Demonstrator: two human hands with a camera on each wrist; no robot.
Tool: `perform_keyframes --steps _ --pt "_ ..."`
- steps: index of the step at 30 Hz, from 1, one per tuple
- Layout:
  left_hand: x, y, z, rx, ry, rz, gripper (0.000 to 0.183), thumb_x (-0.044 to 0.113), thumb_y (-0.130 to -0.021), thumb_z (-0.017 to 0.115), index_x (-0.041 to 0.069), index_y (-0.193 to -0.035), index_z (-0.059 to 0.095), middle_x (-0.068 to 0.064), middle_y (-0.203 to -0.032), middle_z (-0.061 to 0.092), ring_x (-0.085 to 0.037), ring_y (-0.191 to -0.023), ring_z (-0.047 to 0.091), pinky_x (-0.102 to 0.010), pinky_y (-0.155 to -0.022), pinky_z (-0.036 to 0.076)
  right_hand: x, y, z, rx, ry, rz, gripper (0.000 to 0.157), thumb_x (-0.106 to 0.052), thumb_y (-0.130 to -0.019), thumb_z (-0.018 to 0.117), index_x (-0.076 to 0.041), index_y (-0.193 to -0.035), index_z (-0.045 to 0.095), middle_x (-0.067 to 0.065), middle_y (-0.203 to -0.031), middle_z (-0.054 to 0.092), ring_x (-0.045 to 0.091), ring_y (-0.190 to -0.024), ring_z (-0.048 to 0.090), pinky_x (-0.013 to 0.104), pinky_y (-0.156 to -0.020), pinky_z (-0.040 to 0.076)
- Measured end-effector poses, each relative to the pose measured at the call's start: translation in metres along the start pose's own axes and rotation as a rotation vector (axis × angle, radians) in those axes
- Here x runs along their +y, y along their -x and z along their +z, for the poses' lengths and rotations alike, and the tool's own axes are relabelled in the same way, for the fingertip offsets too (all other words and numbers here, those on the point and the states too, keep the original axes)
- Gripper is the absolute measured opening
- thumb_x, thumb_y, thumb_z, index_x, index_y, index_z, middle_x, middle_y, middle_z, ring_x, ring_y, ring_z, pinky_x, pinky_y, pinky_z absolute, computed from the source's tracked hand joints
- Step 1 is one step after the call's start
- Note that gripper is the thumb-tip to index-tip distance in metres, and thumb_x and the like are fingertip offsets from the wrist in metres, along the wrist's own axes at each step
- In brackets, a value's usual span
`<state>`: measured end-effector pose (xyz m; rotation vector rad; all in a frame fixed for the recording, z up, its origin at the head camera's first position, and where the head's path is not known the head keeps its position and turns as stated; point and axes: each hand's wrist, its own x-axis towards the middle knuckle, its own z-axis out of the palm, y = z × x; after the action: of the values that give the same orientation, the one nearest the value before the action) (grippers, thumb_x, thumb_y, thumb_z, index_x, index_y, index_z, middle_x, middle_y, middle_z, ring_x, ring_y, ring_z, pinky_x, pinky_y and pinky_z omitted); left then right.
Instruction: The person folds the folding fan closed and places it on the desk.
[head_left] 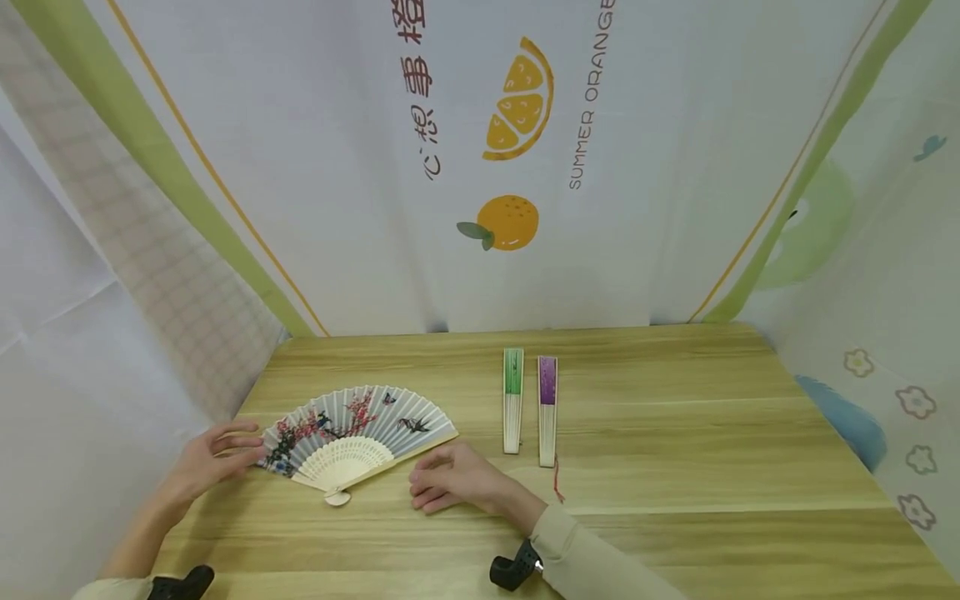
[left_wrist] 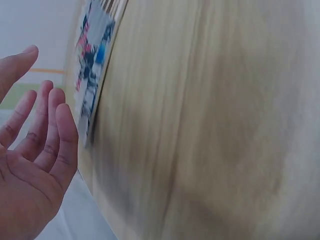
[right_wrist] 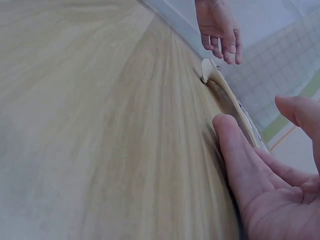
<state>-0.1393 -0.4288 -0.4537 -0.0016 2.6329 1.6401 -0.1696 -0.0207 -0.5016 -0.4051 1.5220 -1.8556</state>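
A folding fan (head_left: 348, 429), spread wide, lies on the table with its pivot end toward the person. Blossoms, a butterfly and a bird decorate its pale leaf. My left hand (head_left: 217, 457) is at the fan's left edge; in the left wrist view the fingers (left_wrist: 62, 145) are loosely extended and stand apart from the fan (left_wrist: 92, 60). Beside the right edge, just below the guard stick, is my right hand (head_left: 457, 479). The right wrist view shows its fingers (right_wrist: 245, 165) relaxed, with the thumb held away. Neither hand grips anything.
Two folded fans, one green (head_left: 513, 400) and one purple (head_left: 547, 408) with a red tassel (head_left: 557, 483), lie right of the spread fan. A printed white cloth (head_left: 352, 208) hangs behind the wooden table (head_left: 690, 467), and cloth also hangs at both sides.
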Motion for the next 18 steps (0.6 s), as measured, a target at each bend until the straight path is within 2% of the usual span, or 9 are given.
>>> perform_keyframes --steps 2,6,11,13,16,18 --pt "-0.002 0.002 -0.003 0.012 -0.016 -0.01 0.036 0.009 -0.097 0.07 0.001 -0.129 0.056 -0.009 -0.113 0.07 -0.014 -0.09 0.069 -0.036 -0.072 0.058 0.0 -0.001 0.002 0.01 -0.015 0.005 0.027 -0.006 -0.097 0.069 0.01 -0.118 0.062 0.022 -0.098 0.072 0.03 -0.085 0.073 0.038 -0.074 0.06" --pt "-0.006 0.009 -0.007 0.03 -0.055 -0.018 0.037 0.009 -0.097 0.07 -0.004 -0.129 0.055 -0.013 -0.113 0.07 -0.011 -0.088 0.068 -0.035 -0.071 0.058 0.001 -0.003 0.007 0.031 -0.05 0.006 0.033 -0.003 -0.096 0.069 0.013 -0.122 0.057 0.023 -0.1 0.071 0.032 -0.086 0.073 0.037 -0.074 0.06" --pt "-0.009 0.015 -0.013 0.051 -0.037 -0.028 0.029 0.006 -0.097 0.069 0.001 -0.124 0.058 -0.001 -0.108 0.071 -0.004 -0.089 0.066 -0.033 -0.072 0.058 0.002 -0.005 0.013 0.059 -0.077 0.002 0.036 -0.001 -0.095 0.07 0.014 -0.124 0.054 0.024 -0.098 0.072 0.032 -0.085 0.073 0.038 -0.074 0.059" --pt "-0.01 0.016 -0.015 0.064 -0.039 -0.034 0.03 0.005 -0.097 0.07 -0.002 -0.124 0.058 0.004 -0.106 0.071 -0.004 -0.089 0.066 -0.032 -0.072 0.058 0.003 -0.005 0.015 0.065 -0.08 0.006 0.037 0.0 -0.095 0.07 0.015 -0.125 0.053 0.023 -0.098 0.072 0.032 -0.085 0.073 0.039 -0.075 0.059" --pt "-0.013 0.018 -0.017 0.066 -0.071 -0.039 0.04 0.006 -0.096 0.071 -0.011 -0.127 0.052 -0.001 -0.106 0.072 -0.005 -0.087 0.067 -0.032 -0.071 0.058 0.004 -0.006 0.017 0.079 -0.085 0.01 0.037 0.001 -0.095 0.069 0.015 -0.125 0.053 0.023 -0.098 0.072 0.033 -0.086 0.073 0.039 -0.075 0.059" --pt "-0.014 0.019 -0.018 0.066 -0.1 -0.051 0.05 0.009 -0.096 0.072 -0.016 -0.13 0.048 -0.008 -0.108 0.072 -0.006 -0.086 0.067 -0.033 -0.071 0.058 0.004 -0.006 0.019 0.094 -0.092 0.005 0.035 0.002 -0.095 0.069 0.015 -0.123 0.053 0.024 -0.098 0.072 0.034 -0.087 0.073 0.04 -0.075 0.059"
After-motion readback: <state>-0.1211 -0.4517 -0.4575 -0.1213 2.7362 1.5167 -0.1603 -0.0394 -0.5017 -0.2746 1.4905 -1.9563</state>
